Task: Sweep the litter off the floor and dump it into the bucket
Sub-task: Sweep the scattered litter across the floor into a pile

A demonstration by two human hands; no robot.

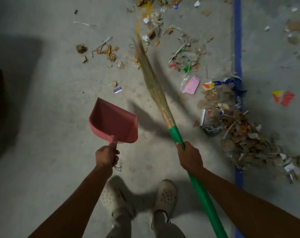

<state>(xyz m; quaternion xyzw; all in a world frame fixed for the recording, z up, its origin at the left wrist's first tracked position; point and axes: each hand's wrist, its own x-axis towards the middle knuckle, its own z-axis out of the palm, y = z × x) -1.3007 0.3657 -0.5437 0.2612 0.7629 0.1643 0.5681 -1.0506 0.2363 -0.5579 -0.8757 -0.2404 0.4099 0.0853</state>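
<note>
Two hands, two tools here. The right hand (190,157) is wrapped tight round the green handle of the broom (154,79). The left hand (106,156) grips the stub handle of the pink dustpan (114,121), held low with its mouth facing away and nothing in it that I can see.

The broom's long axis runs from near-right to far-left, bristles pointing at the scattered litter (185,55) in the far middle. The tips are blurred, so can't tell if they touch the concrete. The big litter pile (240,134) sits to the right along the blue line (237,48), on the broom hand's side and well apart from the dustpan.

My guess is the far stuff needs pulling into that heap before the pan is any use. No bucket in view, so dumping looks a way off.
</note>
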